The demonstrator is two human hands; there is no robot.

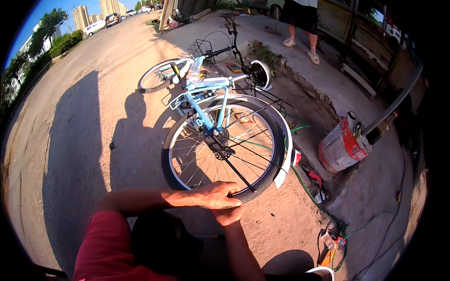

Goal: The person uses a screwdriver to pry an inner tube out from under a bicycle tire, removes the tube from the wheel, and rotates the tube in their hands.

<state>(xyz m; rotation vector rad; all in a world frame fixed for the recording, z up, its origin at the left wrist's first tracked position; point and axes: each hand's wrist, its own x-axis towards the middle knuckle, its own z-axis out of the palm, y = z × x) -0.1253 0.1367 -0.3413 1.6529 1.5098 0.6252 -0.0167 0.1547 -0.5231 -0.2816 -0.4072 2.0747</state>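
Observation:
A light blue and white bicycle (pixel 204 117) lies on its side on the ground, its wheel (pixel 174 154) with a black tyre nearest me. My left hand (pixel 218 194) reaches in from the left, fingers curled over the tyre's near edge. My right hand (pixel 228 216) comes up from below and meets the same stretch of tyre, close under the left; its fingers are partly hidden. A black stay (pixel 240 174) runs from the hub over the spokes and ends beside my left fingers. The white mudguard (pixel 282 164) curves round the wheel's right side.
A red and white bucket (pixel 342 145) stands to the right in front of a broken concrete edge. Green cable (pixel 304 187) and tools with orange handles (pixel 326 257) lie at the lower right. A person (pixel 302 28) stands at the back. Parked vehicles (pixel 96 27) are far left.

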